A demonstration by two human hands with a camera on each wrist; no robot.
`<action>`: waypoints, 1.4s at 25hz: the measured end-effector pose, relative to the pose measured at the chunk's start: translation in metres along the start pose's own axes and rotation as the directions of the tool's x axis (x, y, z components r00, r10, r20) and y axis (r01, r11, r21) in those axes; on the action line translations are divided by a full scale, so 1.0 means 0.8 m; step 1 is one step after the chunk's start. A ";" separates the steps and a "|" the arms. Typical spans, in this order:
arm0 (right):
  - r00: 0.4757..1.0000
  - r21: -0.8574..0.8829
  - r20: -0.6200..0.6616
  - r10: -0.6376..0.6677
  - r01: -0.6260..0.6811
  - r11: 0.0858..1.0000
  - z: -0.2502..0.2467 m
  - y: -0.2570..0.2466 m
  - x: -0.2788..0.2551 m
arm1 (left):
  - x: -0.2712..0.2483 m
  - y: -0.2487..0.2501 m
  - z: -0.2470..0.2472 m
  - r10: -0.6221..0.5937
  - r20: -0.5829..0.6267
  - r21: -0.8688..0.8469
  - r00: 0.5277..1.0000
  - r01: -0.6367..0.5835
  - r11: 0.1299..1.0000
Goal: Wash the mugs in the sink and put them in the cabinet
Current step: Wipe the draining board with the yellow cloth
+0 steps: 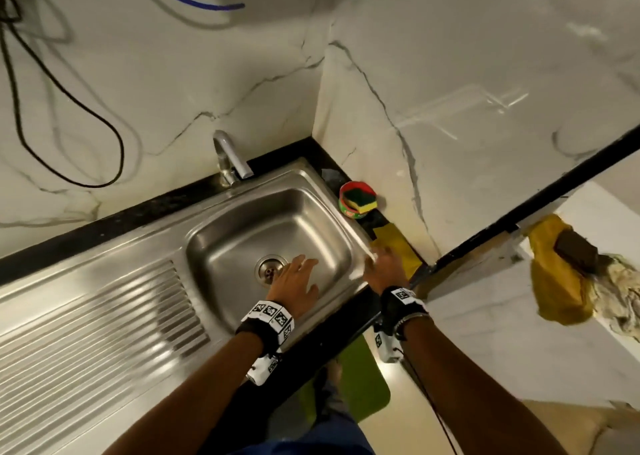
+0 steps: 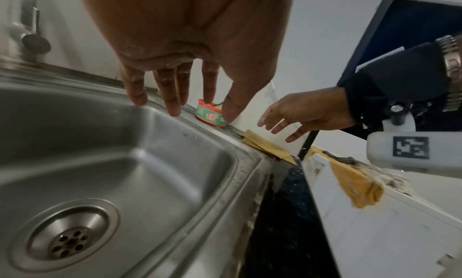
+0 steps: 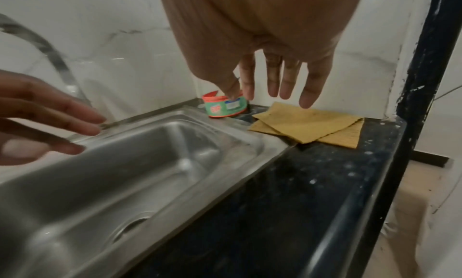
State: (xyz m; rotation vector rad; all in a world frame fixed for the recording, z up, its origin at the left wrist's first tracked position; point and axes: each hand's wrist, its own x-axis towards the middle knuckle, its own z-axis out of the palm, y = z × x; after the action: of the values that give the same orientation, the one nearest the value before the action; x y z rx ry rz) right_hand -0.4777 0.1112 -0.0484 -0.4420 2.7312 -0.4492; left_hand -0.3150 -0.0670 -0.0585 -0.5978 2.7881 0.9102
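The steel sink (image 1: 221, 243) holds no mug in any view; only its drain (image 1: 271, 270) shows in the basin. My left hand (image 1: 298, 281) hovers over the basin near the drain, fingers straight and spread, holding nothing. My right hand (image 1: 386, 264) hangs above the sink's right rim and a folded yellow cloth (image 1: 401, 246), fingers straight and empty. The wrist views show the same: left hand (image 2: 180, 96) and right hand (image 3: 272, 84) both open over the sink edge. No cabinet is in view.
A red and green dish-soap tub (image 1: 356, 201) with a green and yellow sponge sits in the back right corner. The tap (image 1: 228, 158) stands behind the basin. A ribbed drainboard (image 1: 97, 316) lies left. Yellow rags (image 1: 561, 281) hang on a white ledge at right.
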 end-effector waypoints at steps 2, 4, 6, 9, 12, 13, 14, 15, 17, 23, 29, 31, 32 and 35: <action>0.999 -0.037 -0.021 0.043 -0.044 0.998 -0.015 0.037 0.053 | 0.034 0.021 0.017 -0.069 -0.002 -0.039 0.998 0.069 0.997; 0.993 -0.054 0.026 0.118 -0.116 0.992 -0.021 0.064 0.091 | 0.061 0.039 0.035 -0.129 0.004 -0.052 0.992 0.129 0.990; 0.985 -0.089 0.097 0.145 -0.137 0.987 -0.019 0.080 0.112 | 0.082 0.052 0.050 -0.175 0.032 -0.022 0.984 0.176 0.984; 0.989 -0.110 0.080 0.121 -0.112 0.988 -0.016 0.085 0.117 | 0.103 0.069 0.061 -0.249 0.013 -0.008 0.968 0.249 0.968; 0.992 -0.018 0.022 0.122 -0.121 0.992 -0.022 0.075 0.117 | 0.104 0.070 0.059 -0.291 -0.014 -0.037 0.957 0.290 0.956; 0.991 -0.009 0.065 0.119 -0.119 0.993 -0.020 0.068 0.121 | 0.101 0.065 0.057 -0.309 -0.016 -0.044 0.951 0.308 0.950; 0.987 0.005 0.123 0.106 -0.107 0.994 -0.021 0.058 0.121 | 0.098 0.060 0.056 -0.318 -0.019 -0.046 0.948 0.317 0.947; 0.982 0.044 0.178 0.057 -0.066 0.997 -0.018 0.042 0.121 | 0.093 0.052 0.052 -0.339 -0.045 -0.058 0.940 0.336 0.940; 0.960 0.193 0.269 -0.084 0.032 0.981 -0.006 -0.001 0.116 | 0.079 0.034 0.039 -0.397 -0.111 -0.109 0.911 0.386 0.916; 0.773 0.530 0.589 -0.236 -0.150 0.835 0.064 -0.157 0.061 | -0.022 -0.054 -0.014 -0.575 -0.246 -0.135 0.780 0.560 0.818; 0.382 0.467 0.875 -0.297 -0.508 0.724 0.153 -0.313 -0.045 | -0.206 -0.211 -0.058 -0.795 -0.293 -0.170 0.532 0.789 0.591; 0.170 0.375 0.926 -0.336 -0.506 0.777 0.178 -0.349 -0.099 | -0.260 -0.254 -0.063 -0.843 -0.297 -0.183 0.448 0.840 0.510; 0.101 0.354 0.932 -0.349 -0.468 0.810 0.196 -0.365 -0.118 | -0.281 -0.274 -0.063 -0.862 -0.297 -0.192 0.412 0.858 0.476; 0.141 0.306 0.951 -0.275 -0.304 0.902 0.249 -0.420 -0.164 | -0.336 -0.327 -0.062 -0.899 -0.253 -0.208 0.358 0.887 0.411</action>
State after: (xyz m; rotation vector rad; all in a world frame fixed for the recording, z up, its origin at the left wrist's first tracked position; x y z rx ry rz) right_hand -0.2036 -0.1959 -0.0705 -0.3637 1.1855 -0.4799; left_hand 0.0370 -0.2018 -0.0885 -2.1653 1.9994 0.5819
